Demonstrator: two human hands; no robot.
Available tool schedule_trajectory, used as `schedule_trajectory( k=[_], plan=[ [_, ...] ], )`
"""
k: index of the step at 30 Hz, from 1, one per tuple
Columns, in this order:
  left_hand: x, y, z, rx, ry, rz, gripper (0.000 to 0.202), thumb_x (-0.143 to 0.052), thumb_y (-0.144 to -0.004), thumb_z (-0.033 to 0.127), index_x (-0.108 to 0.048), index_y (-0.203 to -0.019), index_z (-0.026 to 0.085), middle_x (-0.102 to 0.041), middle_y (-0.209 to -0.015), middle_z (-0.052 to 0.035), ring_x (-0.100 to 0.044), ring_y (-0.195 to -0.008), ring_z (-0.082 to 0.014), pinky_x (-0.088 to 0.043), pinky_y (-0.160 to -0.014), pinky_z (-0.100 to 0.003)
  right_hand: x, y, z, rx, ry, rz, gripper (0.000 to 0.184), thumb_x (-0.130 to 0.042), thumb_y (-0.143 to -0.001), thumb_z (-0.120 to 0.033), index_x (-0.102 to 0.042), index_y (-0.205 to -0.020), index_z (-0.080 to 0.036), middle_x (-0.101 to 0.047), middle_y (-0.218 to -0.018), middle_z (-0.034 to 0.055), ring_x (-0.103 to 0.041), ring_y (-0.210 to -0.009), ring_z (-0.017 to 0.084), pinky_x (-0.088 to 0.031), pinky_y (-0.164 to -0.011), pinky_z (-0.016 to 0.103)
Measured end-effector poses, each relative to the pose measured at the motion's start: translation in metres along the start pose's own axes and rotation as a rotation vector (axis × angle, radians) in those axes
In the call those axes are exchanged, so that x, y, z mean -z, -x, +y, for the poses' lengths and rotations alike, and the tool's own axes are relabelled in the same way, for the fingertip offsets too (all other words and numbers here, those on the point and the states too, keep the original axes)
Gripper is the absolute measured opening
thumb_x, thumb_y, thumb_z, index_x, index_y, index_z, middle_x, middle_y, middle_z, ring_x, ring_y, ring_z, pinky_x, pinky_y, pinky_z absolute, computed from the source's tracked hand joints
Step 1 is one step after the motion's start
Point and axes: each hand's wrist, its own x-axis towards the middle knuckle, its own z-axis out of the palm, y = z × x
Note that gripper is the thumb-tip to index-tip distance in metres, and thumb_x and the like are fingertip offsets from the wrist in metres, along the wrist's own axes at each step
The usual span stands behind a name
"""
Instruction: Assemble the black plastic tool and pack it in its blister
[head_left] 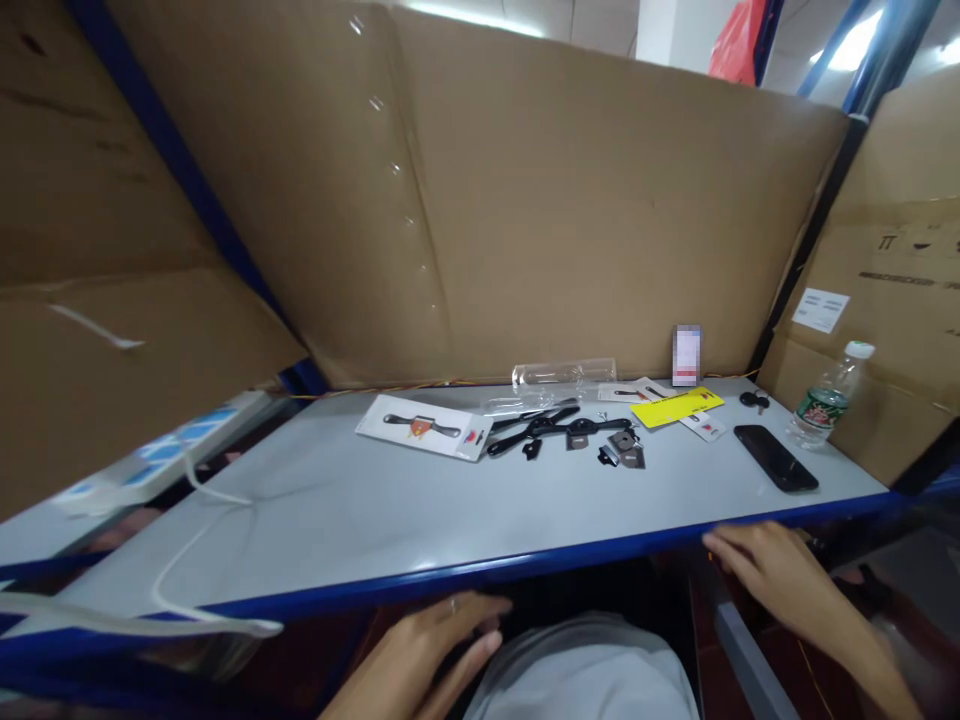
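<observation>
Below the table's front edge, my left hand (442, 635) has its thumb and fingers apart, with nothing visible between them. My right hand (769, 570) is at the front edge further right, near a grey bar; its fingers stretch to the left and hold nothing I can see. Neither hand touches the tools. Further back on the table lie black spokeshaves (551, 428) overlapping one another. Beside them are loose metal blades (630, 452) and small black parts (531, 449). A white card pack (424, 427) picturing a spokeshave lies to their left.
Clear plastic shells (562, 375) and a yellow card (679, 407) lie behind the tools on the grey table (360, 520). To the right are a black phone (775, 458), a water bottle (823, 400), keys (754, 402) and an upright lit screen (686, 355). Cardboard walls (600, 220) surround the table.
</observation>
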Motion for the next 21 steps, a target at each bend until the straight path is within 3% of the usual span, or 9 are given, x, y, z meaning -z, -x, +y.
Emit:
schedule_trajectory(
  k=[4, 7, 10, 14, 19, 21],
  plan=[
    [0.012, -0.056, 0.034, -0.102, -0.009, 0.067, 0.041, -0.044, -0.095, 0.05, -0.075, -0.108, 0.028, -0.077, -0.108, -0.0042, -0.072, -0.096, -0.0225, -0.056, -0.09, -0.032, 0.019, -0.08, -0.012, -0.067, 0.076, 0.162, 0.031, -0.047, -0.1, -0.04, -0.075, -0.102, -0.028, -0.077, -0.098, 0.006, -0.07, -0.095, 0.025, -0.048, -0.08, 0.032],
    [0.006, -0.091, 0.036, -0.132, -0.033, 0.084, 0.043, -0.038, -0.098, 0.046, -0.073, -0.101, 0.022, -0.077, -0.089, -0.0048, -0.071, -0.081, -0.0201, -0.054, -0.073, -0.028, 0.012, -0.134, -0.011, -0.102, 0.152, 0.207, 0.037, -0.053, -0.098, -0.038, -0.068, -0.125, -0.018, -0.07, -0.123, 0.0129, -0.063, -0.117, 0.029, -0.048, -0.09, 0.033],
    [-0.006, -0.114, 0.033, -0.147, -0.083, 0.082, 0.039, -0.039, -0.099, 0.042, -0.071, -0.097, 0.02, -0.074, -0.084, -0.0053, -0.07, -0.078, -0.0199, -0.049, -0.069, -0.026, 0.003, -0.175, -0.021, -0.042, 0.133, 0.191, 0.037, -0.051, -0.099, -0.034, -0.067, -0.126, -0.013, -0.069, -0.126, 0.0158, -0.061, -0.12, 0.029, -0.047, -0.095, 0.034],
    [-0.027, -0.131, 0.031, -0.114, -0.13, 0.075, 0.034, -0.039, -0.1, 0.034, -0.069, -0.094, 0.02, -0.073, -0.079, -0.005, -0.068, -0.076, -0.02, -0.044, -0.07, -0.027, -0.005, -0.228, -0.055, 0.101, -0.001, 0.111, 0.035, -0.057, -0.097, -0.032, -0.067, -0.126, -0.017, -0.069, -0.126, 0.0134, -0.06, -0.122, 0.027, -0.044, -0.098, 0.03],
    [-0.045, -0.134, 0.028, -0.116, -0.218, 0.096, 0.03, -0.042, -0.099, 0.029, -0.069, -0.092, 0.021, -0.074, -0.093, -0.0066, -0.069, -0.089, -0.0225, -0.041, -0.074, -0.029, -0.021, -0.299, -0.093, -0.119, -0.128, 0.038, 0.041, -0.059, -0.094, -0.044, -0.073, -0.113, -0.01, -0.069, -0.121, 0.0227, -0.066, -0.113, 0.033, -0.049, -0.086, 0.033],
    [-0.047, -0.131, 0.027, -0.124, -0.206, 0.107, 0.031, -0.041, -0.1, 0.029, -0.069, -0.091, 0.021, -0.073, -0.091, -0.0063, -0.068, -0.088, -0.0218, -0.042, -0.074, -0.029, -0.026, -0.319, -0.099, -0.141, -0.149, 0.031, 0.037, -0.063, -0.092, -0.04, -0.074, -0.109, -0.009, -0.07, -0.119, 0.0222, -0.068, -0.106, 0.03, -0.05, -0.079, 0.03]
  ],
)
